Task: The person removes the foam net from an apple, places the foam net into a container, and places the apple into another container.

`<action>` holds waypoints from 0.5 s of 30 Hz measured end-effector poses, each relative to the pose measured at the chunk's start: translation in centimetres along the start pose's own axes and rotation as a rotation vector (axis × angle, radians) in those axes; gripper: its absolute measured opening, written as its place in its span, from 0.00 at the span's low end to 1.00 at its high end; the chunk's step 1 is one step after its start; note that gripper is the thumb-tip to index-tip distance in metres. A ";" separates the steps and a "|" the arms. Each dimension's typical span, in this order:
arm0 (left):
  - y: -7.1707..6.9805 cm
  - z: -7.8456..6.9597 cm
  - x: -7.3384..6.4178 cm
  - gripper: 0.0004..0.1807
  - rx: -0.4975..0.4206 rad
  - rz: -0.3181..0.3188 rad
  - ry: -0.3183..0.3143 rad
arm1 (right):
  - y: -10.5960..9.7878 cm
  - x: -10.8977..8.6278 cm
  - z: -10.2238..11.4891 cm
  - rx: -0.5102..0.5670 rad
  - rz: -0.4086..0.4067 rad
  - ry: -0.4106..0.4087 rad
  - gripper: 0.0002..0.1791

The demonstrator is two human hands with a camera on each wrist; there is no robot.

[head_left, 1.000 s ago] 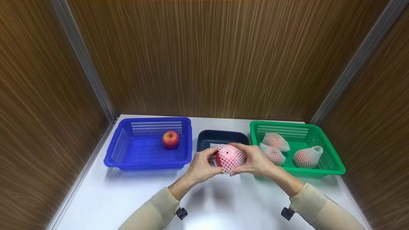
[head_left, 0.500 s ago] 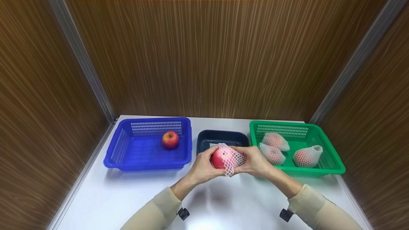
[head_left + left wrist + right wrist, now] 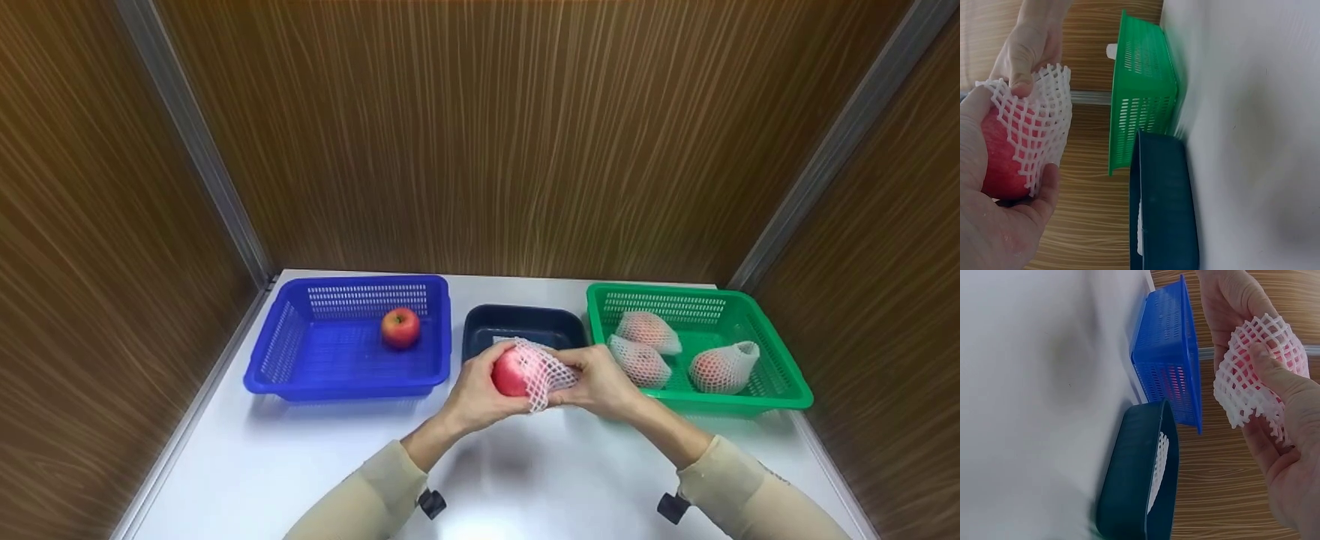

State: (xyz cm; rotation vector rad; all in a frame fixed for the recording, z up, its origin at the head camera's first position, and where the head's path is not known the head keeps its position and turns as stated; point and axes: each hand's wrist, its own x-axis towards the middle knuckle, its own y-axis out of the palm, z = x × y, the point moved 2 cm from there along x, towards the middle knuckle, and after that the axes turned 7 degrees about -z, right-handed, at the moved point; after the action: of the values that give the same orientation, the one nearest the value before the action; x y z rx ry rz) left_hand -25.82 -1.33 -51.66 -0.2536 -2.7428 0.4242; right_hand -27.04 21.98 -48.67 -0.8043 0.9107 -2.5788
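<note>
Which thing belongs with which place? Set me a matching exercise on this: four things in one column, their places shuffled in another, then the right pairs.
Things
1. half-covered fruit
2. three net-wrapped fruits
3. bare apple
4. dark tray

Places
A. inside the green basket
B. on the white table, between the blue basket and the green one
C. in the left hand, with the right hand gripping the white foam net over it
D. inside the blue basket

Right pairs: 1-C, 2-A, 3-D, 4-B
</note>
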 end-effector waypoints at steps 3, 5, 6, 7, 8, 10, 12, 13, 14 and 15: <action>0.0 0.0 -0.1 0.49 -0.010 0.002 -0.019 | 0.0 -0.1 -0.3 0.000 0.010 0.001 0.32; -0.1 0.0 -0.1 0.49 -0.015 0.004 -0.024 | 0.0 -0.2 -0.4 -0.001 0.013 -0.009 0.33; -0.1 0.0 -0.1 0.49 -0.011 0.003 -0.022 | 0.0 -0.3 -0.5 0.002 0.016 -0.015 0.32; -0.2 0.0 -0.1 0.48 -0.007 0.000 -0.018 | -0.1 -0.4 -0.5 0.011 0.019 -0.016 0.31; -0.2 0.0 -0.1 0.48 -0.006 -0.001 -0.018 | -0.1 -0.5 -0.5 0.022 0.022 -0.012 0.29; -0.3 0.0 0.0 0.48 -0.005 -0.004 -0.019 | -0.2 -0.6 -0.6 0.053 0.025 0.011 0.26; -0.4 0.1 0.0 0.47 -0.001 -0.006 -0.023 | -0.3 -0.6 -0.5 0.078 0.025 0.040 0.21; -0.5 0.1 0.0 0.47 -0.001 -0.005 -0.024 | -0.4 -0.6 -0.5 0.085 0.023 0.054 0.19; -0.5 0.2 -0.1 0.47 -0.001 -0.005 -0.027 | -0.4 -0.6 -0.5 0.086 0.020 0.066 0.17; -0.6 0.2 -0.1 0.47 0.000 -0.006 -0.026 | -0.4 -0.6 -0.5 0.087 0.018 0.074 0.15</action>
State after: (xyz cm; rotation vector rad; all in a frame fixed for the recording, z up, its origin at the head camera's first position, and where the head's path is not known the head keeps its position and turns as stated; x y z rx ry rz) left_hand -25.93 -1.94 -51.72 -0.2407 -2.7684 0.4295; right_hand -26.87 22.82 -48.99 -0.6782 0.8165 -2.6273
